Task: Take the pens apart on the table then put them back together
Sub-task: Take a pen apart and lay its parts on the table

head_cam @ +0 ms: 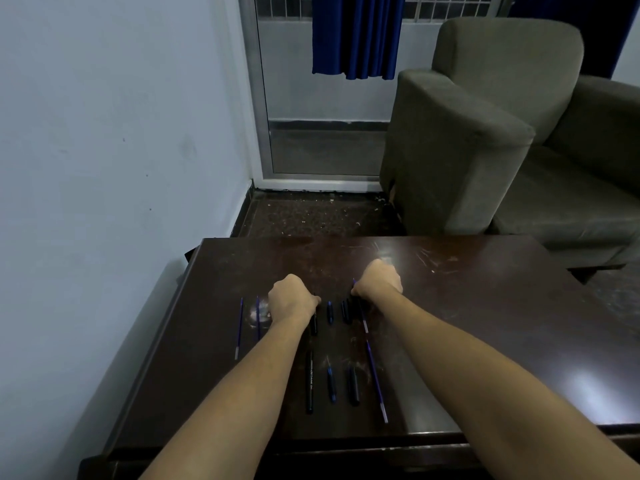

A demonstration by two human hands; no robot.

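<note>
The table (pixel 450 306) is dark brown and glossy with pale scratches. On it lie black barrels (pixel 309 381) and blue refills (pixel 376 381) with white ends. The armchair (pixel 485 133) is olive-grey, the curtain (pixel 356 36) deep blue, the wall (pixel 104 133) pale blue-grey.

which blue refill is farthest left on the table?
The thin blue refill lying alone at the far left, outside its neighbour refill by the left hand; the others lie right of centre.

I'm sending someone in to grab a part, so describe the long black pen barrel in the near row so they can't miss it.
Start at the dark wooden table and look to its near edge, between the person's forearms. Four parts lie in a row there; the black barrel is leftmost. It is the longest dark piece, with pale lettering along it.
</note>
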